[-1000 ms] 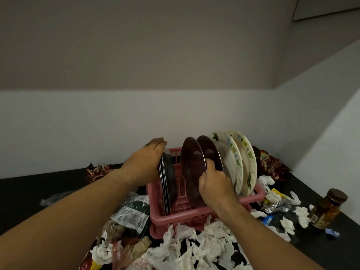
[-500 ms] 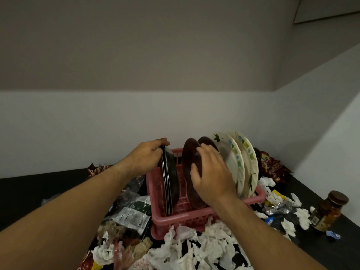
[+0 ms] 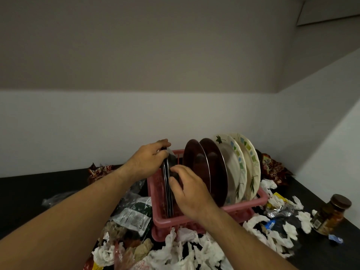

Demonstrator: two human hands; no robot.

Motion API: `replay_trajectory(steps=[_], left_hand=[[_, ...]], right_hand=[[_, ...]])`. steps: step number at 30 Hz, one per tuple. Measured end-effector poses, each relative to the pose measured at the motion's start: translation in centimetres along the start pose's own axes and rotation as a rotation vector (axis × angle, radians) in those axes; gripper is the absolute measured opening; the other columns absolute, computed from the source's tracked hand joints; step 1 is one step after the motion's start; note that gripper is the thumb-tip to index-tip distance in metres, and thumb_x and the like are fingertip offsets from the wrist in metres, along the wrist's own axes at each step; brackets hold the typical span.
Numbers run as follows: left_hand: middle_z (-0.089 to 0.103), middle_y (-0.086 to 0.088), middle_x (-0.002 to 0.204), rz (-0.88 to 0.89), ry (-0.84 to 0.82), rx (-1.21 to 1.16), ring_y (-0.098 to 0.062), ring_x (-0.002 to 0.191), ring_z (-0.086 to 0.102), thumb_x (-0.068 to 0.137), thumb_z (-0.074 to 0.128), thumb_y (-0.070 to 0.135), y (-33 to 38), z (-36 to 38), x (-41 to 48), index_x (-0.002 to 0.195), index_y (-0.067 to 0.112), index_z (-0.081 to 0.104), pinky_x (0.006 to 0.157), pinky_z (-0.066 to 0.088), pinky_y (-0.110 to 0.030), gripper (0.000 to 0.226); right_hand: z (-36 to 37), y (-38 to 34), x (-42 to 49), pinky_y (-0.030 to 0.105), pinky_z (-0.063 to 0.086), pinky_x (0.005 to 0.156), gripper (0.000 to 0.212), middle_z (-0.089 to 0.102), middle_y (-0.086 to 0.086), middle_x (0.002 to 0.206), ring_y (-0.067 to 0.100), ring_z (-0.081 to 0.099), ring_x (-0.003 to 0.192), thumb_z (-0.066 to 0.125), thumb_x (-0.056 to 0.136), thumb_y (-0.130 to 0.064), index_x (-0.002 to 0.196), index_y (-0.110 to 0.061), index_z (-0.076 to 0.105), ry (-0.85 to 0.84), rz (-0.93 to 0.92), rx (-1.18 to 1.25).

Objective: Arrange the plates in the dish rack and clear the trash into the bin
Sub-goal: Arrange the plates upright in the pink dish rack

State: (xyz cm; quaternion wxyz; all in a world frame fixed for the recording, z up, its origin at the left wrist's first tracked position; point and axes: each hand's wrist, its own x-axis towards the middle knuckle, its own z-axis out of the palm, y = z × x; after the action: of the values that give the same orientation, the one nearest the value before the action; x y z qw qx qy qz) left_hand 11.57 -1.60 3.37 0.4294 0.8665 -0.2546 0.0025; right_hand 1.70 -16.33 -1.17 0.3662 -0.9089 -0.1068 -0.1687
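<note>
The surface (image 3: 39, 191) in front of you is dark, set into a corner of pale walls that are grey higher up. Rubbish lies over most of its near part: crumpled white tissues (image 3: 194, 250) heaped against the front of the rack and trailing off to the right, a white and green packet (image 3: 136, 215) to the left of the rack, a foil wrapper (image 3: 278, 209) to its right, and a red-brown snack wrapper (image 3: 272, 168) behind it in the corner. A glass jar (image 3: 329, 217) with a brown lid stands upright at the far right, apart from the rack.

The dark plates (image 3: 168, 191) are a thin stack standing on edge at the left end of the pink dish rack (image 3: 259, 201), seen almost edge-on, with shiny rims. Your left grip (image 3: 150, 162) is closed over the top edge of that stack, fingers curled across it. Your right grip (image 3: 191, 191) is curled onto the stack lower down, thumb at its near edge and fingers against its right face.

The rack sits on the surface among the tissues. Besides the dark stack it holds four more plates, all leaning to the left: two brown plates (image 3: 192, 156) in the middle, then two cream plates (image 3: 251, 162) with leaf and coloured-square patterns at the right end. There is a gap between the dark stack and the first brown plate.
</note>
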Motion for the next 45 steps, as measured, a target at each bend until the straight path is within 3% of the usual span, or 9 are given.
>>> replay_trajectory(steps=[6, 11, 16, 25, 29, 33, 36, 41, 45], left_hand=[[0.054, 0.005, 0.134, -0.021, 0.020, 0.030, -0.001, 0.108, 0.052, 0.099, 0.045, 0.026, 0.4, 0.0, 0.1, 0.136, 0.029, 0.047, 0.077, 0.035, -0.007, 0.037], [0.058, 0.009, 0.125, -0.038, 0.028, 0.005, 0.005, 0.097, 0.056, 0.097, 0.049, 0.027, 0.1, -0.3, 0.1, 0.128, 0.034, 0.050, 0.073, 0.039, -0.009, 0.032], [0.067, 0.004, 0.107, -0.061, -0.001, 0.045, -0.024, 0.098, 0.066, 0.095, 0.047, 0.026, 0.0, -1.3, 0.0, 0.114, 0.044, 0.056, 0.085, 0.057, -0.042, 0.028], [0.052, 0.006, 0.137, -0.006, -0.085, 0.055, -0.009, 0.126, 0.046, 0.097, 0.037, 0.009, 0.7, -1.2, 0.3, 0.132, 0.032, 0.054, 0.110, 0.037, -0.031, 0.045], [0.059, 0.012, 0.122, 0.034, -0.009, 0.103, 0.009, 0.101, 0.054, 0.098, 0.038, 0.014, 0.7, -0.3, 0.0, 0.139, 0.028, 0.048, 0.084, 0.036, -0.004, 0.045], [0.038, 0.005, 0.152, 0.021, 0.060, 0.153, 0.000, 0.126, 0.036, 0.101, 0.038, 0.026, -0.3, -0.1, -0.3, 0.148, 0.024, 0.035, 0.100, 0.024, -0.015, 0.047], [0.027, 0.003, 0.158, 0.042, 0.059, 0.216, -0.011, 0.143, 0.024, 0.103, 0.035, 0.030, -0.3, 0.2, -0.6, 0.149, 0.020, 0.034, 0.111, 0.017, -0.021, 0.047], [0.024, -0.001, 0.159, 0.064, 0.064, 0.268, -0.015, 0.146, 0.019, 0.104, 0.031, 0.030, -0.3, 0.6, -0.7, 0.149, 0.018, 0.033, 0.113, 0.014, -0.024, 0.046], [0.025, 0.000, 0.159, 0.060, 0.058, 0.309, -0.015, 0.146, 0.021, 0.104, 0.030, 0.030, -0.4, 0.5, -0.5, 0.150, 0.017, 0.031, 0.116, 0.016, -0.028, 0.048]], right_hand=[[-0.2, 0.2, 0.3, 0.006, 0.034, 0.082, 0.041, 0.050, -0.011, 0.135, -0.007, 0.044, 0.106, 0.046, 0.100, -0.036, 0.139, -0.022, 0.048, -0.028, 0.018, 0.027], [-0.4, 0.5, 0.5, 0.008, 0.035, 0.083, 0.043, 0.043, -0.016, 0.141, -0.009, 0.044, 0.108, 0.046, 0.099, -0.035, 0.142, -0.027, 0.042, -0.097, 0.027, 0.072], [-0.4, 0.7, 0.5, 0.006, 0.040, 0.075, 0.048, 0.040, -0.018, 0.141, -0.006, 0.047, 0.111, 0.049, 0.098, -0.041, 0.143, -0.031, 0.038, -0.136, 0.029, 0.075], [-0.7, -1.0, 1.6, 0.016, 0.044, 0.052, 0.034, 0.064, -0.011, 0.090, 0.005, 0.064, 0.070, 0.047, 0.092, -0.041, 0.126, -0.034, 0.046, -0.062, 0.174, 0.042], [-1.4, -0.9, 3.0, 0.025, 0.044, 0.050, 0.041, 0.057, -0.004, 0.082, 0.012, 0.058, 0.068, 0.039, 0.095, -0.026, 0.136, -0.021, 0.037, 0.015, 0.258, -0.136], [-2.8, -0.3, 4.1, 0.040, 0.058, 0.075, 0.062, 0.062, 0.009, 0.104, 0.025, 0.064, 0.090, 0.053, 0.094, -0.013, 0.146, -0.023, 0.021, -0.044, 0.365, -0.344], [-3.1, -0.6, 5.1, 0.038, 0.052, 0.070, 0.072, 0.062, 0.013, 0.111, 0.029, 0.064, 0.097, 0.059, 0.090, -0.007, 0.148, -0.022, 0.019, -0.066, 0.394, -0.404], [-5.1, -1.8, 8.0, 0.035, 0.047, 0.053, 0.081, 0.054, 0.007, 0.083, 0.018, 0.050, 0.065, 0.064, 0.084, -0.005, 0.146, -0.024, 0.015, 0.021, 0.336, -0.495], [-6.1, -2.7, 9.2, 0.039, 0.047, 0.056, 0.103, 0.063, 0.016, 0.095, 0.020, 0.048, 0.059, 0.069, 0.085, -0.009, 0.152, -0.022, -0.007, 0.030, 0.265, -0.645]])
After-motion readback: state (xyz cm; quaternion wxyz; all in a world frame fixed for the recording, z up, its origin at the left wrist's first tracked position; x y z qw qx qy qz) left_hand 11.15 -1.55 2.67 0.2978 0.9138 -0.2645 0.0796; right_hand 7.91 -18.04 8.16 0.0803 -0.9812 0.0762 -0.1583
